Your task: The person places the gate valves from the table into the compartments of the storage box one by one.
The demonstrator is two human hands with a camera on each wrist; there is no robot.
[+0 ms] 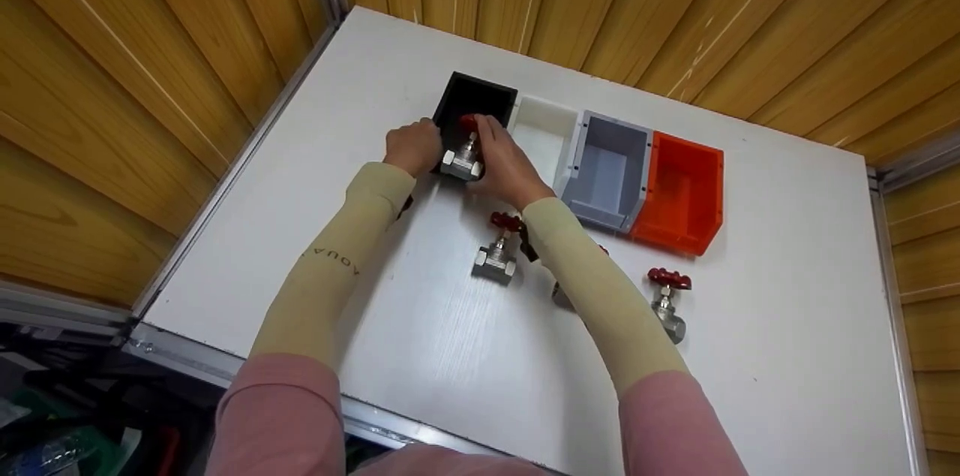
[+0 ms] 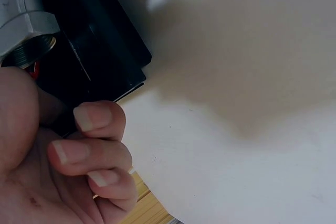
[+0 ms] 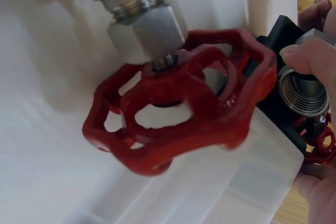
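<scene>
Steel and red-painted metal meet in the handwheel valve that our right hand grips over the near, open part of the black bin, at the left end of the row. Our left hand curls its fingers beside that bin's left wall; we cannot tell whether it pinches the edge.

To do this well, we should keep thumb and fingers spread between hex body and wheel, keep the valve level, and ease the heavy end down rather than drop it. We would judge the smooth wall likely to slide if knocked, so steadying it helps.

Right of the black bin stand white, grey and orange bins, all smooth and plastic-looking. On the glossy white desk, one nearer valve shows a wheel with a lobed, knobbly rim; another lies farther right, and a third is mostly hidden by our sleeve.
</scene>
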